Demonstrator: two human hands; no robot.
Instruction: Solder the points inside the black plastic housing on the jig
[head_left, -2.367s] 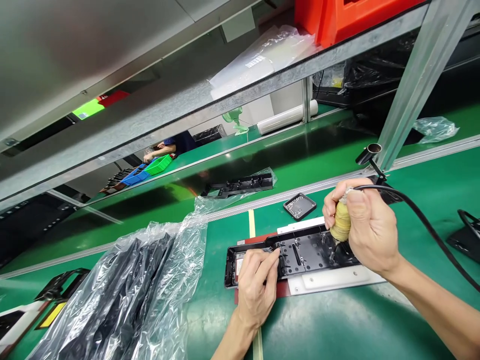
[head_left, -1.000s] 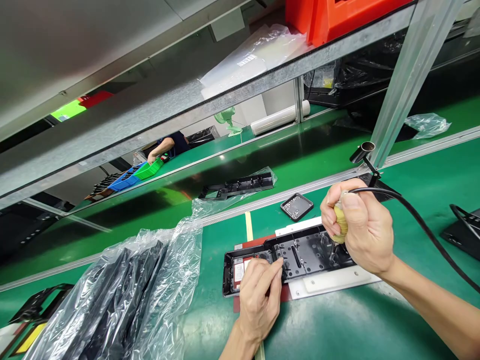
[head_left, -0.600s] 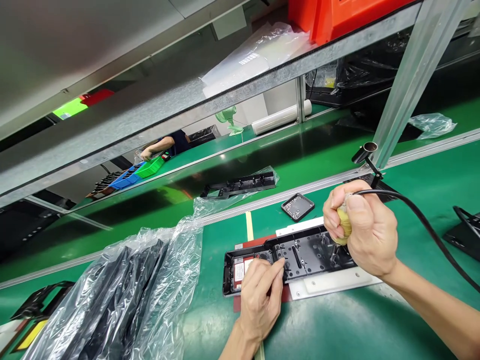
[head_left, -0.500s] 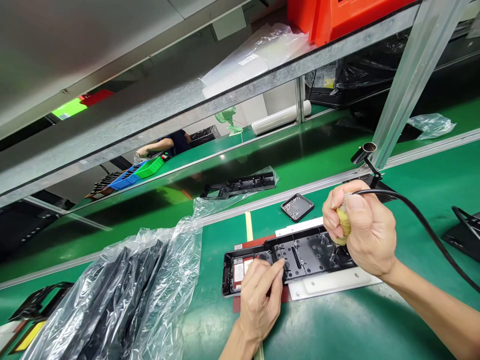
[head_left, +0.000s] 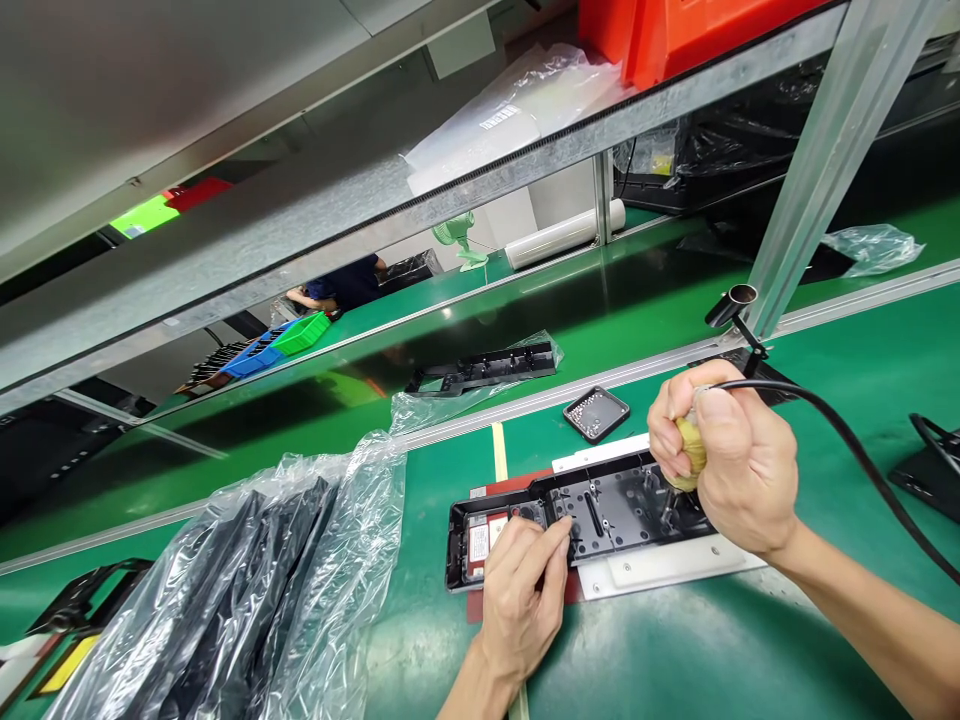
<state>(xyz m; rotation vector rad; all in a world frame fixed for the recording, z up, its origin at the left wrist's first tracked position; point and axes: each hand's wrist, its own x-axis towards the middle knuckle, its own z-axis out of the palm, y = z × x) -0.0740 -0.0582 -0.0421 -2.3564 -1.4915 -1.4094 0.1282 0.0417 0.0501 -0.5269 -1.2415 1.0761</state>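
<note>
A long black plastic housing (head_left: 634,505) lies open side up in a white fixture (head_left: 660,568) on the bench. My left hand (head_left: 523,585) is closed over its front wall, fingers together and gripping the housing; whether a small part is pinched between them is hidden. In my right hand (head_left: 739,460) is a corded electric screwdriver (head_left: 690,455), its grip wrapped in yellow. The tool stands nearly upright, its tip down inside the right part of the housing. A label (head_left: 480,540) shows inside the left compartment.
A small black tray (head_left: 596,413) of screws sits behind the housing. To the left lie bagged black parts (head_left: 247,600). Another black part (head_left: 487,368) rests on plastic beyond the metal rail. An upright post (head_left: 825,170) and tool holder (head_left: 731,305) stand right. A person (head_left: 345,285) works far off.
Both hands, the screwdriver and the housing keep the same places relative to each other. The view has shifted very slightly. The far person's arm has moved a little.
</note>
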